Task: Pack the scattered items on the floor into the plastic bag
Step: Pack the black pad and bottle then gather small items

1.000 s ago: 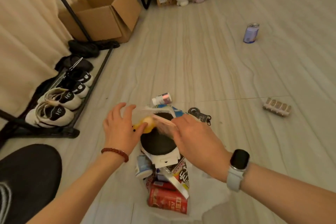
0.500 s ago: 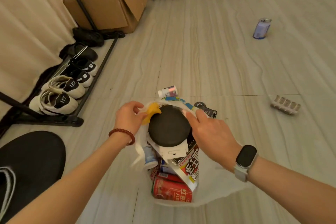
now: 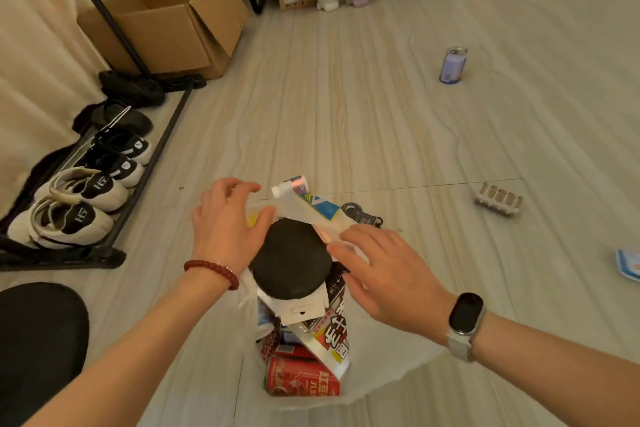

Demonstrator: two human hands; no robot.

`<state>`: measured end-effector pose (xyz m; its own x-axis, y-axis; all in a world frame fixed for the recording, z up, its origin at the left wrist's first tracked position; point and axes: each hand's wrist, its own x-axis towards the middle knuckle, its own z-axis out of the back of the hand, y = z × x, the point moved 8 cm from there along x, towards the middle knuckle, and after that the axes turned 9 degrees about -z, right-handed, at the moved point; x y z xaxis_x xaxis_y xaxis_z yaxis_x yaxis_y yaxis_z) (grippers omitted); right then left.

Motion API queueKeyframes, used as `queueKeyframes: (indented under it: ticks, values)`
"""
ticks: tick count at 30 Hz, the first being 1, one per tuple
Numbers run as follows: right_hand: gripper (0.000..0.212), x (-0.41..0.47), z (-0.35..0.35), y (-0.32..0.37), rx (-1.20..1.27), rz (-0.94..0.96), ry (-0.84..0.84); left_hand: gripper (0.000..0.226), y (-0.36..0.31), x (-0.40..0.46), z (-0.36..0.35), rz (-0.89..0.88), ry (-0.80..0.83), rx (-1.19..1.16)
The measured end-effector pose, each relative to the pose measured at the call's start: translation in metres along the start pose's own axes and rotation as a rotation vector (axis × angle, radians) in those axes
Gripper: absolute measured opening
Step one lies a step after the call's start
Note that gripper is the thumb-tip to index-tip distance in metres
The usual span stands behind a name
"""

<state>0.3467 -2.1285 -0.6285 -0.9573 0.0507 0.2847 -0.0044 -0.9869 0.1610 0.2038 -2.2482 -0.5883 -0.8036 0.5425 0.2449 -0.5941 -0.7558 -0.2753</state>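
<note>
The left hand (image 3: pixel 227 230), fingers spread, is laid against the far-left rim of the plastic bag (image 3: pixel 388 373), and the right hand (image 3: pixel 388 279), fingers likewise spread wide and holding nothing, is hovered at the right rim; between them one black round disc (image 3: pixel 290 262) is seen on top of the contents. The bag's long axis is run from the viewer away across the floor (image 3: pixel 346 107), its mouth pointed away, with one red can (image 3: pixel 301 380) at the near end and one small white bottle (image 3: pixel 290 186) just beyond the mouth. Open floor is left ahead and to the right, where one purple can (image 3: pixel 453 65) stands upright and one ridged tray (image 3: pixel 498 199) lies well apart, while the left edge is bounded by a shoe rack (image 3: pixel 86 191) and one open cardboard box (image 3: pixel 166 21).
</note>
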Motion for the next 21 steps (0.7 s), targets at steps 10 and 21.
queueKeyframes:
  ticks: [10, 21]
  values:
    - [0.041, -0.111, 0.011, -0.211, -0.105, -0.656, 0.077, 0.045, -0.201, 0.0, -0.099, -0.607, 0.289, -0.011]
    - [0.072, -0.255, -0.023, -0.376, 0.001, -1.388, 0.175, 0.062, -0.328, 0.023, -0.27, -0.636, 0.633, 0.017]
